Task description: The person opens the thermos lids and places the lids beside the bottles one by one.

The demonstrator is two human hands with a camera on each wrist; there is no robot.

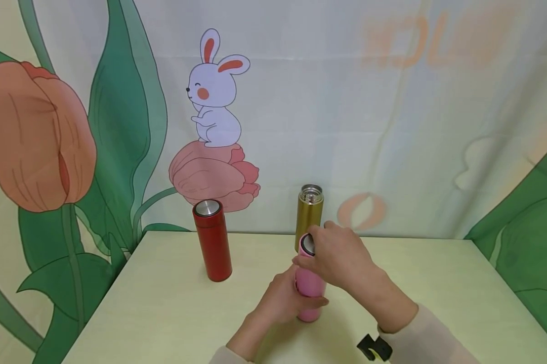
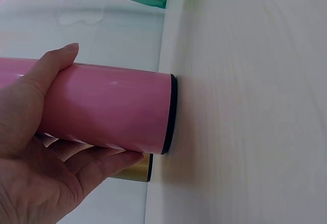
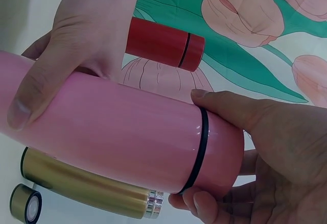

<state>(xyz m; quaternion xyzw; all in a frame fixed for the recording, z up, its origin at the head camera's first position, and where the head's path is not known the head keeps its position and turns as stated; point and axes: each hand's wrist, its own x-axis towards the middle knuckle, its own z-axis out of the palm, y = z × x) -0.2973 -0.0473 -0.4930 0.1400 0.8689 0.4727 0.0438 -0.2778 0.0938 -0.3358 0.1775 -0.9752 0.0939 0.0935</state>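
A pink thermos bottle (image 1: 309,284) stands upright near the middle of the table. Around its body curls my left hand (image 1: 279,299), thumb on one side and fingers on the other. My right hand (image 1: 341,255) grips the pink lid (image 3: 226,150) at the top; a black ring shows between lid and body in the right wrist view. In the left wrist view the bottle's black base (image 2: 171,114) is at the tabletop. Just behind stands a gold thermos bottle (image 1: 307,215) without its lid, its steel mouth showing.
A red thermos bottle (image 1: 214,247), lid on, stands to the left. The gold lid (image 3: 20,203) lies close to the gold bottle's base in the right wrist view. A printed cloth (image 1: 273,101) with a rabbit and tulips hangs behind the pale table (image 1: 164,313).
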